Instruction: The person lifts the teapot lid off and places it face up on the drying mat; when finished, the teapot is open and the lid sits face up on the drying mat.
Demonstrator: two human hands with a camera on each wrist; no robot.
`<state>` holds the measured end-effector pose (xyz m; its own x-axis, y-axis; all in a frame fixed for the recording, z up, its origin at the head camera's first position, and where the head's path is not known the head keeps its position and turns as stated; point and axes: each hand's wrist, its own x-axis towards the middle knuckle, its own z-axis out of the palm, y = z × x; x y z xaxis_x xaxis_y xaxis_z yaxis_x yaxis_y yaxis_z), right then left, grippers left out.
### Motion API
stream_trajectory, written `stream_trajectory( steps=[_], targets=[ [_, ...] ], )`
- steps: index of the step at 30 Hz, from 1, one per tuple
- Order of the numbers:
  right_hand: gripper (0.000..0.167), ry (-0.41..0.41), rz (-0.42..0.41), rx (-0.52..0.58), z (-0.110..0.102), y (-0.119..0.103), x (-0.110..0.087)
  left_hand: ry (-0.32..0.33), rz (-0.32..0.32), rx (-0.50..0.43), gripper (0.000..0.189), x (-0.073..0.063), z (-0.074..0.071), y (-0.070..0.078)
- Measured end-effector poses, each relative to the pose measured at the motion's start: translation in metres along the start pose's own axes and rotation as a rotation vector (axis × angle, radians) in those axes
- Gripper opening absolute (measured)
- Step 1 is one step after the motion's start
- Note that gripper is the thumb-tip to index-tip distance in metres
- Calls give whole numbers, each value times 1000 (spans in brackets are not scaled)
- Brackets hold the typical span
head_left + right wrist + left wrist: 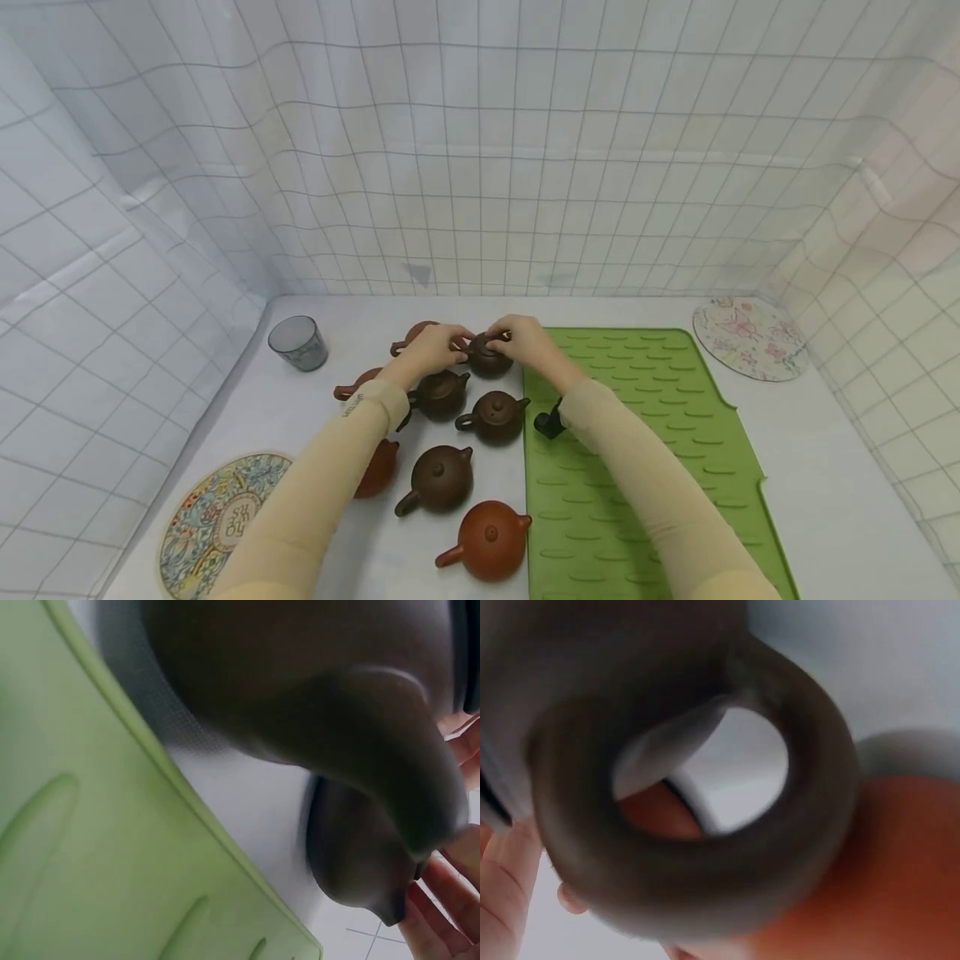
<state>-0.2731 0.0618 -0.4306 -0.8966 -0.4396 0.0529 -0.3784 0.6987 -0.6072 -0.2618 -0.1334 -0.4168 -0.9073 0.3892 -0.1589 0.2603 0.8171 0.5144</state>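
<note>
At the back of the table, a small dark brown teapot (490, 363) stands between both hands. My left hand (429, 352) pinches it at its left side, by the handle. My right hand (528, 343) holds its right side with thumb and fingers near the lid; the right wrist view shows the fingertips (427, 930) at the spout of this far teapot (356, 844). A nearer dark teapot (300, 675) fills much of that view. In the left wrist view, a dark teapot's ring handle (705, 889) hides most of the left hand.
More dark teapots (442, 479) and reddish-brown teapots (501, 554) stand closely in front and to the left. A ribbed green mat (645, 517) lies at right. A grey glass (303, 346) stands back left. Round patterned mats lie at front left (191, 533) and back right (750, 342).
</note>
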Motion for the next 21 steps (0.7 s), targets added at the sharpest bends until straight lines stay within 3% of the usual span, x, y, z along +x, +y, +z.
stream_trajectory(
  steps=[8,15,18,21],
  targets=[
    [20,17,14,0,3,-2,1,18,-36,-11,36,1,2,-1],
    [20,65,-39,-22,3,1,1,11,-68,-12,35,0,1,1],
    [21,101,-41,59,0,3,-1,13,-67,6,35,1,2,1],
    [25,133,20,182,-6,5,-5,14,-72,13,35,2,3,1]
  ],
)
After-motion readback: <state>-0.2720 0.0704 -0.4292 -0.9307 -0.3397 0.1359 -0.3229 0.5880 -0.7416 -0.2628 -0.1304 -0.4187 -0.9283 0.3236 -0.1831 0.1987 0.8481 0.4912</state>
